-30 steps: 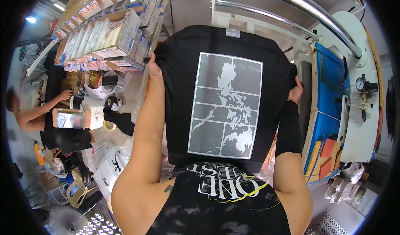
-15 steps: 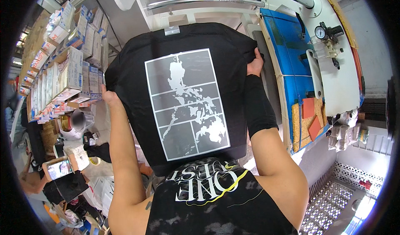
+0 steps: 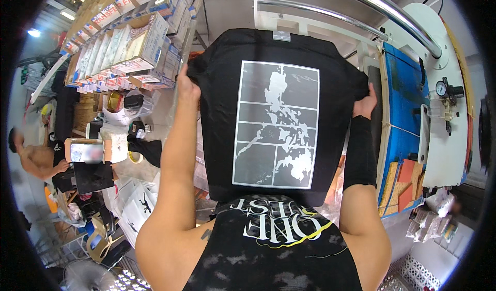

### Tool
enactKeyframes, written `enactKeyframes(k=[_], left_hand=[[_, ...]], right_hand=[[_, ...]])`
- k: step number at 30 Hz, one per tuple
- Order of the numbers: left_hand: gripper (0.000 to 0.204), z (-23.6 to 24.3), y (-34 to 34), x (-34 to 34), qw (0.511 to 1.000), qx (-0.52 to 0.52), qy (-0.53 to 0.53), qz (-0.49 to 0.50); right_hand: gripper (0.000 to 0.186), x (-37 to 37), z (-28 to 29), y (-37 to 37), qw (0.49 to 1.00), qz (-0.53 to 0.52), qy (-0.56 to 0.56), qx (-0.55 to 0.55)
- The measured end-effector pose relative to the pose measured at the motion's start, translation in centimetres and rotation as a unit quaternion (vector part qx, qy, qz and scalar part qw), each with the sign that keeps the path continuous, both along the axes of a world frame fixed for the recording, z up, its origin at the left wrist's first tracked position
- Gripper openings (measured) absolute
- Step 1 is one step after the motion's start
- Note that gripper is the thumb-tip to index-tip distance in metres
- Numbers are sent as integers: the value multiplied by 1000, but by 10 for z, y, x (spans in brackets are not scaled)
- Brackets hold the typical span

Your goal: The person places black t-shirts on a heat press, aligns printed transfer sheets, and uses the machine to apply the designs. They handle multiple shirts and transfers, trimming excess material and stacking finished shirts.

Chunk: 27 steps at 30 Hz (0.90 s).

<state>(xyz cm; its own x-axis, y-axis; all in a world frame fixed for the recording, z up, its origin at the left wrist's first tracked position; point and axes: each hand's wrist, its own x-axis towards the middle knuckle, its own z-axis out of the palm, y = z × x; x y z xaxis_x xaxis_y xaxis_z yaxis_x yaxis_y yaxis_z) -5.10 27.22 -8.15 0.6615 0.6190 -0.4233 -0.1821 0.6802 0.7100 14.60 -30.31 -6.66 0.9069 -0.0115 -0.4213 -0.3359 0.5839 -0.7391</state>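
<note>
A black T-shirt [image 3: 219, 120] is stretched out in front of me, its neck with a grey label [image 3: 281, 35] at the far end. On it sits a rectangular print [image 3: 276, 126] of white map-like islands in a white-lined grid. My left hand [image 3: 188, 88] grips the left sleeve edge, its fingers partly behind the cloth. At the right sleeve, my right hand [image 3: 366, 104] is closed on the fabric, with a black arm sleeve [image 3: 360, 154] on that forearm. The shirt's lower end reaches close to my chest.
White machine frame with chrome bars [image 3: 325, 14] stands beyond the shirt. Right of it are a blue panel [image 3: 403, 95] and a pressure gauge [image 3: 442, 88]. Stacked cartons [image 3: 137, 48] fill the left. Farther left, a person [image 3: 39, 159] sits near a phone [image 3: 85, 152] in a box.
My view has swung left, so the shirt and machine appear farther right. Both hands keep hold of the shirt, and the left hand sits higher along its edge. More of the other person shows.
</note>
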Motion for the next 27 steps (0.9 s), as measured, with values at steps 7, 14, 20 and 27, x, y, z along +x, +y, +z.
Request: enactKeyframes(k=[7,14,20,27], left_hand=[[32,68,-130,-154,590,777,32,-217],[43,77,-168,-202,550,761,39,-343],[44,75,-170,-202,560,765,25,-317],[44,74,-170,-200,572,760,15,-309]], right_hand=[[32,-213,66,39,589,132,-423,-677],[42,-302,69,49,575,265,-449,-631],[44,-302,65,48,569,251,-462,-632],[44,-301,65,49,564,247,-466,-635]])
